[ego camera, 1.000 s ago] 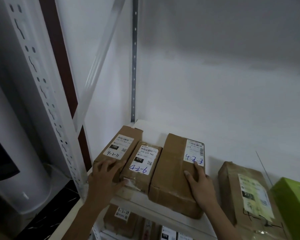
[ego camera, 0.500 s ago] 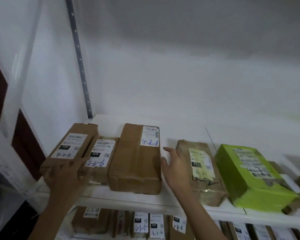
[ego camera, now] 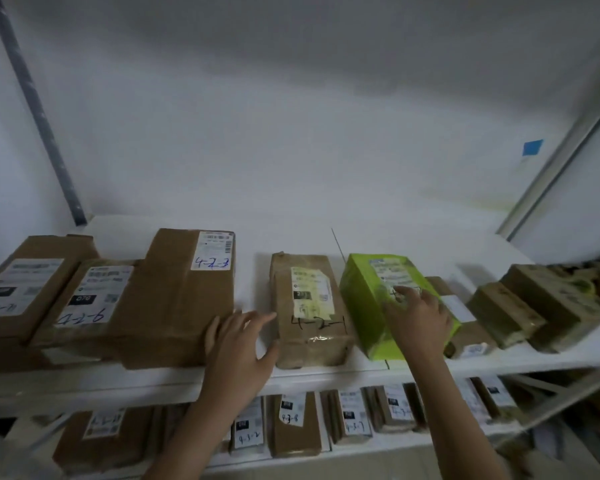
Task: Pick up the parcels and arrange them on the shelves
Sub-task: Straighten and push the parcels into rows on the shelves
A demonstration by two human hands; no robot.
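This looks like a parcel storeroom or pick-up depot. White metal shelving stands against a bare white wall (ego camera: 291,150), with a dark upright (ego camera: 39,109) at the back left corner. Along the front edge of the upper shelf (ego camera: 118,379) lie brown cardboard parcels (ego camera: 187,317) and a bright green parcel (ego camera: 364,306). Each bears a printed shipping label (ego camera: 212,251), and several a handwritten code such as 4-2-3. The lower shelf (ego camera: 378,445) carries a row of smaller parcels (ego camera: 293,434) marked 4-3-8 and 4-3-7 in the same way.
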